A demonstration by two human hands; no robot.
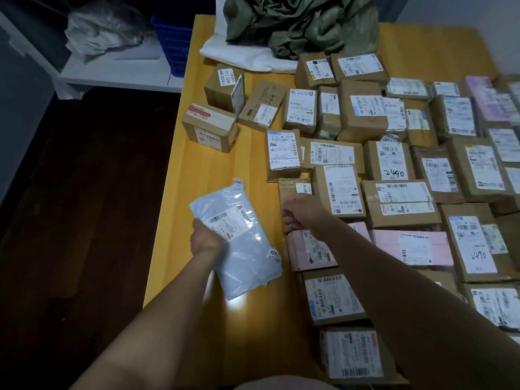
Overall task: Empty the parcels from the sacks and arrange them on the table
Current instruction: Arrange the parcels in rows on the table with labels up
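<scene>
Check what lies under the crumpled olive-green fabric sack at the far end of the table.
A white sack sticks out from beneath the olive-green fabric sack, flat on the yellow wooden table. Anything else under it is covered.

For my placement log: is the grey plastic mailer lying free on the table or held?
Held. The left hand grips the grey mailer at its left edge; whether it touches the table cannot be told.
</scene>
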